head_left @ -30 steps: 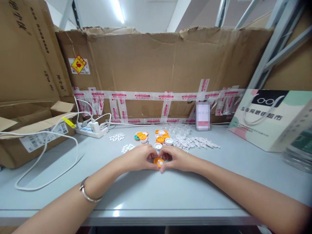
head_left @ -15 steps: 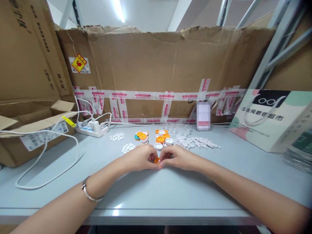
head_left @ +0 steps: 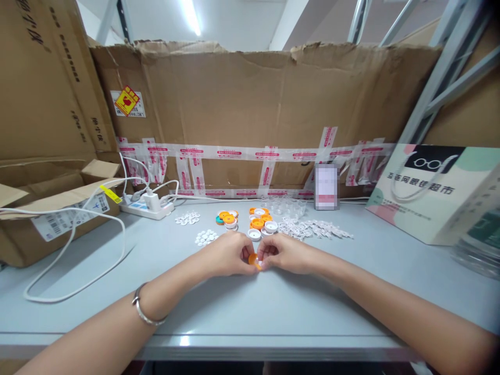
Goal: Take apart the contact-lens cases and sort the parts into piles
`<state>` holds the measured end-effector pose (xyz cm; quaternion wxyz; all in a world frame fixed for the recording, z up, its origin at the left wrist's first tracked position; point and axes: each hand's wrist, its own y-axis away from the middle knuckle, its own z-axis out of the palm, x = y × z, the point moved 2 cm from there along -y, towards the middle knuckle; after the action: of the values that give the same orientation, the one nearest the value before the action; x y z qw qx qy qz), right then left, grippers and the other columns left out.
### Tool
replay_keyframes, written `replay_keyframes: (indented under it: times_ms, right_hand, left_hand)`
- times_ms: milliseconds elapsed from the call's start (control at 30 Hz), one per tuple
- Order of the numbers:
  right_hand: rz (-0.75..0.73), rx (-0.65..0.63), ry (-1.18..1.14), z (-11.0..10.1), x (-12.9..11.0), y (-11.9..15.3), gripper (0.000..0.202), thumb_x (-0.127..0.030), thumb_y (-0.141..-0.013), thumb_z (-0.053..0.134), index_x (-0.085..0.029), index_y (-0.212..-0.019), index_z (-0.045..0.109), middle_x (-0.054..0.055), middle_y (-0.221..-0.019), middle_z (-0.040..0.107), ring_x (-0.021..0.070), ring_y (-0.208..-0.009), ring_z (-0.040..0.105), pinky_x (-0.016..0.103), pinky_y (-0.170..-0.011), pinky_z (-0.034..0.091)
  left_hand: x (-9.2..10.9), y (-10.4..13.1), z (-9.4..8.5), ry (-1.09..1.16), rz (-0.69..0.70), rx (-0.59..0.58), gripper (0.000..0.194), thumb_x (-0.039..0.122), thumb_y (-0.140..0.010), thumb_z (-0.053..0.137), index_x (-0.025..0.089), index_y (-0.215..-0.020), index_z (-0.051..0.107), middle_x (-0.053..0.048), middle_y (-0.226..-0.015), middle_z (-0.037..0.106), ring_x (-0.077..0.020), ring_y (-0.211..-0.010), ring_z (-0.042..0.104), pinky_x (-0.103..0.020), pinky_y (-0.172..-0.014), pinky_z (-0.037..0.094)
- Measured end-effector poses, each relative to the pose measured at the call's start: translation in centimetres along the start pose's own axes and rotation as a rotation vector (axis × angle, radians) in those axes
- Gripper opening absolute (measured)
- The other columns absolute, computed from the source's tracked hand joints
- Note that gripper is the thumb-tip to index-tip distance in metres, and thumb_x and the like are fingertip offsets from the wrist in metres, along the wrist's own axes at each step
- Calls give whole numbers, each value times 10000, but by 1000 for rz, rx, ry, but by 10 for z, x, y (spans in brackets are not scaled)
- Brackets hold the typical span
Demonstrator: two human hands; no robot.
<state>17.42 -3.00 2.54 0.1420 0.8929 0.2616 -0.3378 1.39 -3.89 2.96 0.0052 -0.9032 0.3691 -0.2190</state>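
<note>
Between my two hands, just above the grey table, is a small round orange cap (head_left: 253, 259). My left hand (head_left: 230, 253) pinches its left side with thumb and fingers. My right hand (head_left: 287, 253) is closed at its right side, where a small white piece (head_left: 259, 263) shows at the fingertips. Just beyond the hands lie round orange and white caps (head_left: 257, 224), some stacked. Left of them is a smaller pile of orange, white and teal caps (head_left: 224, 217). Fingers hide part of the orange cap.
Small white discs (head_left: 205, 238) and white clip-like parts (head_left: 187, 218) lie left; a heap of white pieces (head_left: 312, 228) and clear cups (head_left: 285, 207) lie right. A power strip (head_left: 150, 209), open carton (head_left: 78, 208), paper bag (head_left: 422, 203) and upright card (head_left: 326, 186) stand around the table.
Both hands have shifted slightly right. The orange cap is tilted more open toward me, and the white piece at my right fingertips shows more clearly.
</note>
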Motion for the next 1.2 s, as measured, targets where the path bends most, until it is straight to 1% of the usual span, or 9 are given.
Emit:
replay_keyframes:
  times_ms: [133, 267, 400, 533, 700, 833, 1000, 1200]
  right_hand:
    - [-13, -27, -21, -1, -1, 1, 135, -226, -670, 616, -150, -781, 610, 13, -736, 626, 124, -659, 535, 218, -573, 389]
    - [-41, -8, 14, -1, -4, 2, 149, -277, -695, 598, -153, -777, 612, 5, -701, 617, 120, -639, 526, 214, -553, 376]
    - [-32, 30, 25, 1, -6, 1, 103, -227, -681, 589, -152, -749, 607, -4, -670, 610, 110, -617, 526, 204, -541, 375]
    - [-23, 42, 74, 1, -7, 2, 98, -224, -655, 585, -150, -715, 608, -10, -616, 584, 97, -558, 498, 193, -498, 356]
    - [-15, 104, 228, 2, -13, 7, 66, -203, -606, 582, -167, -658, 600, -18, -590, 573, 94, -538, 481, 194, -487, 325]
    - [-6, 153, 325, 3, -16, 9, 65, -203, -580, 581, -177, -639, 587, -16, -594, 584, 105, -550, 484, 205, -497, 317]
    - [-22, 160, 355, 4, -16, 8, 73, -210, -580, 571, -176, -643, 558, -16, -606, 588, 108, -552, 480, 208, -496, 313]
    - [-65, 168, 355, 3, -15, 7, 76, -206, -590, 567, -170, -649, 537, -15, -601, 572, 102, -540, 463, 206, -484, 299]
  left_hand:
    - [0, 0, 0, -5, -9, 21, 201, 346, -660, 570, 156, -710, 611, 2, -633, 604, -104, -560, 504, -203, -497, 325]
    - [0, 0, 1, -51, -8, 56, 256, 413, -674, 561, 159, -678, 596, -1, -622, 602, -109, -549, 494, -213, -498, 320]
    - [-1, -1, 2, -71, -19, 62, 241, 398, -659, 578, 162, -701, 602, -7, -647, 613, -120, -578, 512, -215, -506, 322]
    - [0, -1, 3, -79, -24, 59, 210, 372, -651, 579, 164, -681, 595, 2, -635, 606, -116, -566, 505, -212, -500, 312]
    - [3, -1, 6, -131, -24, 66, 181, 344, -631, 570, 168, -664, 589, -7, -624, 599, -124, -557, 499, -219, -497, 301]
    - [6, -1, 7, -181, -30, 83, 155, 320, -614, 566, 173, -659, 584, -16, -637, 601, -145, -587, 522, -229, -518, 325]
    - [10, -2, 6, -212, -19, 75, 174, 324, -592, 585, 173, -678, 583, -19, -666, 600, -158, -612, 540, -238, -538, 347]
    - [11, -3, 5, -219, -4, 78, 163, 324, -595, 580, 177, -661, 557, -13, -651, 588, -152, -597, 526, -242, -539, 336]
